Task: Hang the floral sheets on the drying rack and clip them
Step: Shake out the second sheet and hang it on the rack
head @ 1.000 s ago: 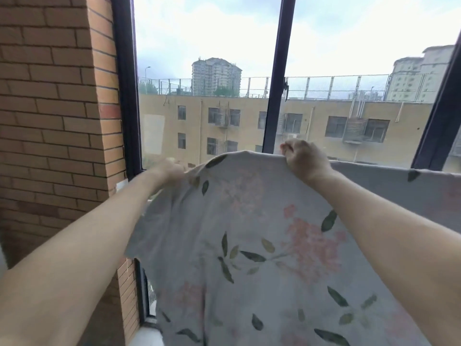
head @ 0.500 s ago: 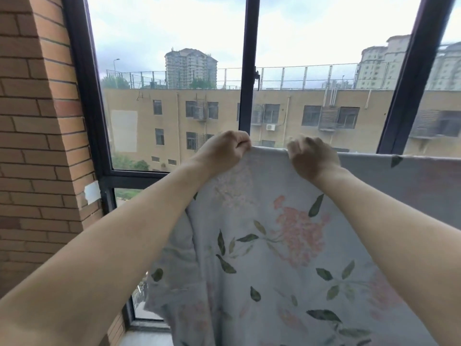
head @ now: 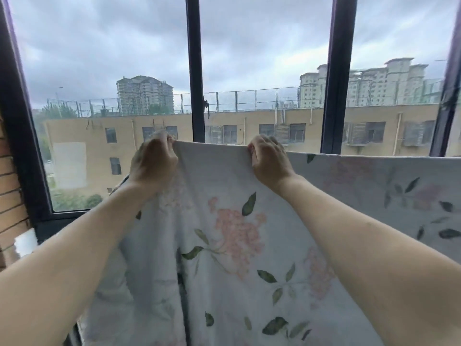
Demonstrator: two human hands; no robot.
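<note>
A pale floral sheet [head: 229, 245] with pink blossoms and green leaves hangs in front of me, its top edge stretched level across the window. My left hand [head: 153, 163] grips that top edge at the sheet's left end, fingers curled over it. My right hand [head: 269, 161] grips the same edge a short way to the right. The sheet runs on to the right edge of the view. The drying rack bar is hidden under the fabric. No clips are in sight.
A large window with dark frames [head: 195, 71] stands right behind the sheet, with a yellow building outside. A brick wall [head: 10, 196] closes the left side. A dark vertical fold or gap [head: 182, 283] runs down the sheet's lower left.
My left hand moved right along the top edge, from the sheet's far left corner to near my right hand, and now holds the edge taut. The view shifted right and up.
</note>
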